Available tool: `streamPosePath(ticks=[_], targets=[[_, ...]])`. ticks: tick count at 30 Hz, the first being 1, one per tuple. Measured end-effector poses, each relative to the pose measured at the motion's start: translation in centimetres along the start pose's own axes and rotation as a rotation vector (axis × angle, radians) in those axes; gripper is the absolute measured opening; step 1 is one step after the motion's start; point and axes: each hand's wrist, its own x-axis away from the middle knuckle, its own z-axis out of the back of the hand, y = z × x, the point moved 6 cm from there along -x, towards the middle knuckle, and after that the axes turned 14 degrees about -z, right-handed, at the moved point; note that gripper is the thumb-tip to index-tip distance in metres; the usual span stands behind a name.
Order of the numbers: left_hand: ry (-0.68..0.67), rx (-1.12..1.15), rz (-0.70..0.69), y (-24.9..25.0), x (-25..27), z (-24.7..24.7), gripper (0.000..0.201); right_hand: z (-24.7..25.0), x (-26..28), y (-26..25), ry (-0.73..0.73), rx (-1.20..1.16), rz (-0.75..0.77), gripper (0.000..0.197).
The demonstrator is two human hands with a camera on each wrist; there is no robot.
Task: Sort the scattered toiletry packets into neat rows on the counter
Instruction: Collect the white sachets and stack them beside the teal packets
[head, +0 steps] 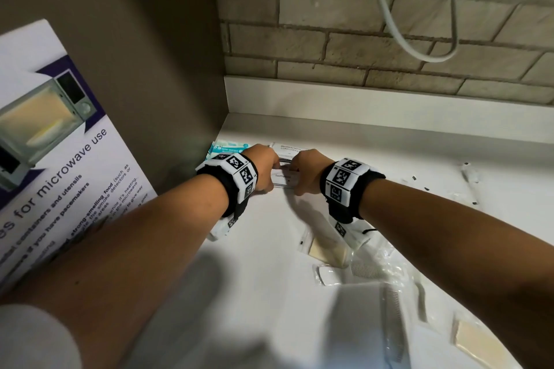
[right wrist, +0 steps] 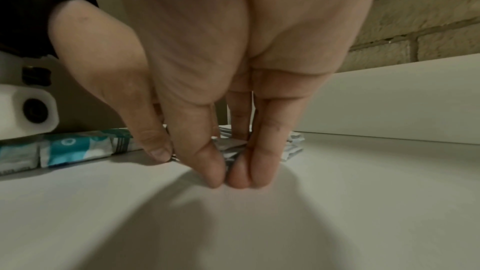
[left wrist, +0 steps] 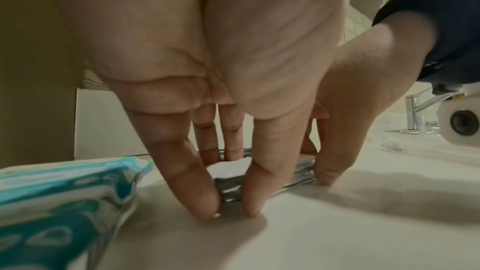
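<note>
Both hands meet at the far left corner of the white table (head: 389, 159), against the brown side wall. Between them lies a small stack of toothpaste packets (head: 284, 178), white on top with silvery foil edges. The left hand (head: 263, 169) stands on its fingertips at the stack's left end, fingers (left wrist: 187, 171) pointing straight down and pressing the foil edge, thumb on the near side. The right hand (head: 305, 172) mirrors it at the right end, its fingers (right wrist: 262, 157) straight and together against the packets' edge, thumb tip down beside them. Neither grip is clenched: both are straight-fingered, squeezing the stack from either side rather than wrapping round it.

Just behind the stack lies a white shampoo-with-conditioner packet (head: 289, 148) (only part of its label shows past the knuckles). To the left, touching the wall, rests a teal and white pack of mini wipes (head: 223, 150).

Nearer the person, well apart from the stack, loose items in clear wrappers lie scattered: a beige soap bar (head: 328, 252), a comb (head: 364, 271) and another beige piece (head: 476, 338) at the lower right. A microwave notice (head: 54, 165) leans at the left, and a white cable (head: 386, 9) hangs over the brick wall.
</note>
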Motion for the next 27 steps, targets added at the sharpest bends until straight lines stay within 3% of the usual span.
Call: streamPosePath(ticks=[7, 13, 20, 24, 27], targets=[[0.011, -0.003, -0.008, -0.1, -0.3, -0.4, 0.045, 0.0, -0.1, 0.2, -0.002, -0.008, 0.001, 0.041], [0.013, -0.011, -0.016, -0.2, -0.3, -0.7, 0.055, 0.0, 0.1, 0.4, 0.005, -0.008, 0.011, 0.04], [0.036, -0.084, 0.006, 1.1, 1.7, 0.6, 0.066, 1.1, 2.4, 1.8, 0.045, -0.088, 0.039, 0.061], [0.108, -0.043, -0.064, 4.5, 3.9, 1.2, 0.05, 2.2, 6.3, 4.4, 0.069, -0.161, 0.065, 0.059], [0.066, 0.053, -0.19, 8.8, 5.3, -0.9, 0.039, 2.2, 10.3, 7.4, 0.032, -0.142, 0.075, 0.055]])
